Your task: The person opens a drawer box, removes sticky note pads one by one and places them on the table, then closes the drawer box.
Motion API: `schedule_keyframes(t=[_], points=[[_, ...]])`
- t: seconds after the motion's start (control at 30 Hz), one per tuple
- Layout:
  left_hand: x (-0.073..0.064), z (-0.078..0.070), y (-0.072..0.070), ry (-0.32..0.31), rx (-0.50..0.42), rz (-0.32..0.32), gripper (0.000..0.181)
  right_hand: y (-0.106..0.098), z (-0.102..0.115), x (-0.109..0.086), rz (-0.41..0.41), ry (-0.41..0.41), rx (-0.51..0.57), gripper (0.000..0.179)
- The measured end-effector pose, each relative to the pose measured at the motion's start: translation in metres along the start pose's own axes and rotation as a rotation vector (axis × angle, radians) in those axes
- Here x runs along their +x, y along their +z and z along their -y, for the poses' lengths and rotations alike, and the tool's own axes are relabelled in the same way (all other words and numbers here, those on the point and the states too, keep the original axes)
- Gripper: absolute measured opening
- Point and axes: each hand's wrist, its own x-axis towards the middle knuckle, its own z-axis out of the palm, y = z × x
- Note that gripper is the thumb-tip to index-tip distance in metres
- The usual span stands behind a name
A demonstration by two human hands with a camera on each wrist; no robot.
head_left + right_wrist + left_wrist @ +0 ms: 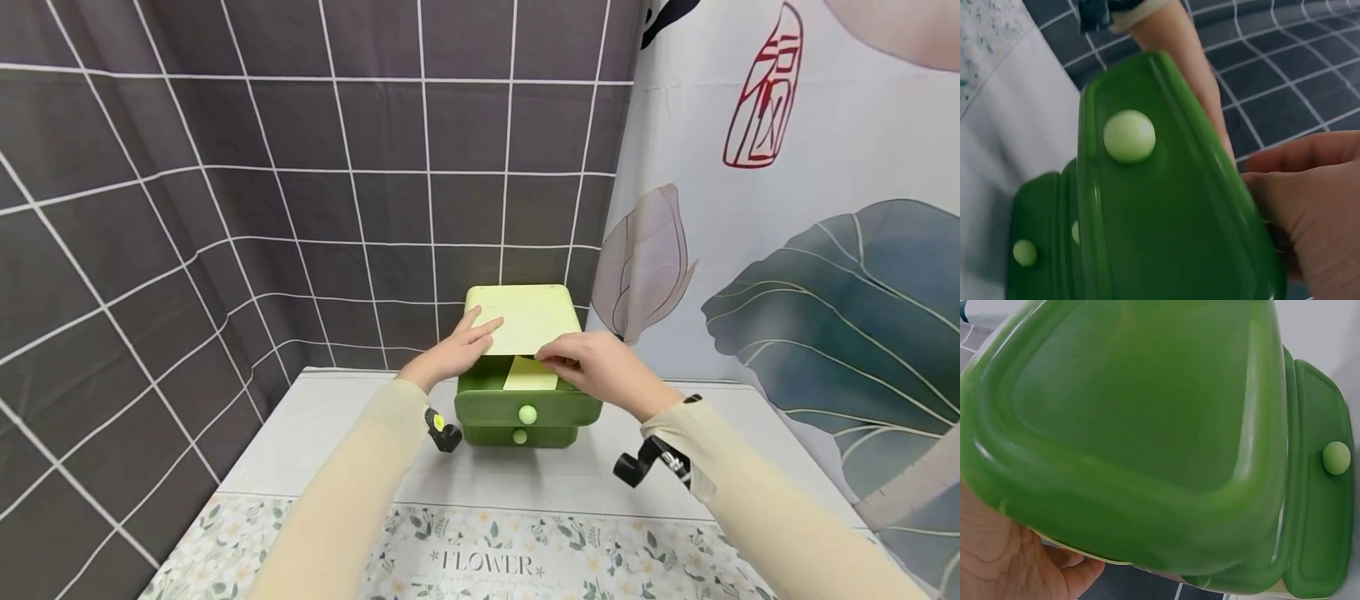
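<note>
A small green drawer cabinet point(520, 436) with a pale yellow-green top point(525, 317) stands against the back wall. Its upper drawer point(487, 408) is pulled out, and a yellow paper point(530, 375) leans inside it. My left hand point(457, 350) rests with spread fingers at the left edge of the top. Over the drawer's right side, my right hand point(596, 367) pinches the paper near its upper corner; its fingertips are partly hidden. The left wrist view shows the underside of the green drawer point(1141, 406). In the right wrist view, the drawer's round knob point(1129, 136) faces the camera.
The cabinet stands on a white surface point(345, 442), with a floral printed cloth point(487, 533) along the front. Dark tiled-pattern fabric point(375, 208) hangs behind and to the left. A white curtain with leaf prints point(652, 267) hangs on the right.
</note>
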Motion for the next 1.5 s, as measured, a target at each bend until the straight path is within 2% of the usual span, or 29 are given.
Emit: schedule_keyframes(t=[0.13,0.23,0.4,0.53,0.67,0.8,1.0,1.1,1.27,1.5], points=[[0.000,0.002,0.000,-0.007,0.005,0.001,0.050,0.004,-0.015,0.009,0.302,0.051,0.063,0.015],[-0.001,0.002,0.001,-0.014,0.011,0.003,0.050,0.009,-0.019,0.014,0.447,0.088,0.105,0.017],[-0.001,0.001,0.001,-0.010,0.015,0.002,0.050,0.014,-0.016,0.021,0.564,0.100,0.071,0.023],[-0.001,0.002,0.000,-0.013,0.018,0.001,0.051,0.016,-0.013,0.024,0.632,0.057,0.007,0.023],[-0.001,0.003,0.001,-0.005,0.011,0.000,0.051,0.019,-0.013,0.025,0.663,-0.049,-0.115,0.021],[-0.001,0.002,0.001,0.008,0.008,-0.008,0.050,0.023,-0.015,0.024,0.652,-0.160,-0.254,0.024],[0.000,0.003,0.001,0.014,0.008,-0.017,0.050,0.026,-0.019,0.022,0.604,-0.247,-0.320,0.021],[0.001,0.003,0.001,0.010,-0.002,-0.015,0.050,0.025,-0.019,0.022,0.604,-0.253,-0.300,0.021],[-0.001,0.001,0.001,0.009,-0.003,-0.011,0.050,0.025,-0.019,0.021,0.601,-0.219,-0.258,0.026],[0.000,0.001,0.001,0.015,-0.006,-0.015,0.049,0.024,-0.019,0.021,0.600,-0.180,-0.254,0.025]])
